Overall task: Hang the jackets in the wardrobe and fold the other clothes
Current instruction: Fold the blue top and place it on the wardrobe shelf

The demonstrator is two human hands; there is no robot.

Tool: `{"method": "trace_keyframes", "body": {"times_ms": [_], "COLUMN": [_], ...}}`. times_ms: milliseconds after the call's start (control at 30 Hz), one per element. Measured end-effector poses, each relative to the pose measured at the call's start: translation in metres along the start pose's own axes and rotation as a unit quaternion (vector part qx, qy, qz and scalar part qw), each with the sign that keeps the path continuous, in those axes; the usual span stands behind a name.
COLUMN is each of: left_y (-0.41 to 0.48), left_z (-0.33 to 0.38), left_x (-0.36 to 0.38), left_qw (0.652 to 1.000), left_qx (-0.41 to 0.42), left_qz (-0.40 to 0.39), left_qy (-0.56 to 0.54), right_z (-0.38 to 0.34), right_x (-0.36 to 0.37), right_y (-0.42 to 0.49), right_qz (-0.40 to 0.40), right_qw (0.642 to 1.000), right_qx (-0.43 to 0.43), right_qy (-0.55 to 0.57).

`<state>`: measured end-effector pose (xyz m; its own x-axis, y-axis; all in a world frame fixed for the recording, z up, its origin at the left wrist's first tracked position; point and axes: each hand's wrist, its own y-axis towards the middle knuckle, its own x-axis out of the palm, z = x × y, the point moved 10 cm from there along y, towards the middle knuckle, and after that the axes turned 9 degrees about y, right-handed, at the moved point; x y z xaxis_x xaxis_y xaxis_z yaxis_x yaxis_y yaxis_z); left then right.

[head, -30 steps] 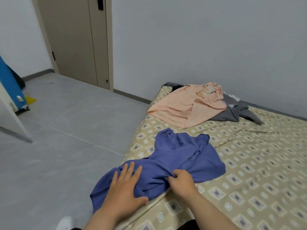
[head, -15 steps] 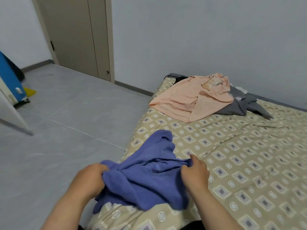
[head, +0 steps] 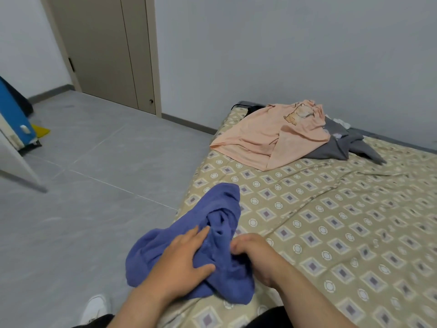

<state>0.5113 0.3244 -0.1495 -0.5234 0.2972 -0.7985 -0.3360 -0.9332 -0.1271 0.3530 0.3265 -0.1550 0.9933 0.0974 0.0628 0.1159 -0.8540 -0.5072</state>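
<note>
Grey floor tiles (head: pixel 94 185) fill the left half of our view, running back to pale walls. At the far left edge stand a blue panel (head: pixel 14 114) and a white panel (head: pixel 16 166), with something small and yellow (head: pixel 41 131) on the floor just beside them. A beige door (head: pixel 106 50) is shut in the back wall. Near the bottom edge, a white shoe (head: pixel 94 308) shows on the floor beside the bed.

A crumpled blue garment (head: pixel 222 209) lies on the near corner of the bed, partly hanging over its edge. Our left hand (head: pixel 184 259) rests flat on top of it, fingers straight and spread, thumb out, pressing the cloth down. Just to the right, our right hand (head: pixel 253 249) has its fingers curled in, gripping a bunched fold of the same garment.

To the right spreads the bed (head: pixel 331 221), covered in a tan sheet printed with squares and circles, lightly wrinkled. At its far end, near the wall, a peach shirt (head: pixel 267 136) with a small cartoon print lies loosely spread. It overlaps a grey garment (head: pixel 340 147) whose end trails to the right.
</note>
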Motion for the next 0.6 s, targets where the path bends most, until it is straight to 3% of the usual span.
{"method": "trace_keyframes", "body": {"times_ms": [100,167,233,300,367,433,500,533,600], "left_y": [0.004,0.006,0.006,0.004,-0.001,-0.008,-0.013,-0.014,-0.010], "left_z": [-0.010,-0.031,-0.052,-0.063,-0.069,-0.064,-0.044,-0.033,-0.017], "left_x": [0.004,-0.003,-0.016,-0.031,-0.045,-0.059,-0.064,-0.061,-0.048], "left_qw": [0.999,0.998,0.998,0.994,0.986,0.978,0.977,0.979,0.989], "left_qx": [0.001,-0.020,-0.042,-0.054,-0.082,-0.123,-0.119,-0.109,-0.092], "left_qz": [0.030,0.043,0.056,0.077,0.116,0.157,0.177,0.171,0.119], "left_qy": [-0.036,-0.036,-0.001,0.047,0.084,0.067,0.010,-0.015,-0.014], "right_z": [0.009,0.008,0.010,0.004,-0.014,-0.020,-0.010,-0.005,-0.004], "right_x": [0.029,0.027,0.016,-0.009,-0.027,-0.012,0.011,0.019,0.019], "right_y": [-0.019,-0.021,-0.017,-0.004,0.006,0.017,0.024,0.027,0.027], "right_qz": [-0.129,-0.141,-0.086,0.028,0.128,0.091,0.015,-0.014,0.010], "right_qw": [0.986,0.983,0.989,0.998,0.971,0.940,0.927,0.927,0.929], "right_qx": [0.086,0.092,0.096,0.041,-0.060,-0.126,-0.141,-0.150,-0.152], "right_qy": [0.064,0.078,0.069,-0.039,-0.195,-0.304,-0.347,-0.344,-0.338]}}
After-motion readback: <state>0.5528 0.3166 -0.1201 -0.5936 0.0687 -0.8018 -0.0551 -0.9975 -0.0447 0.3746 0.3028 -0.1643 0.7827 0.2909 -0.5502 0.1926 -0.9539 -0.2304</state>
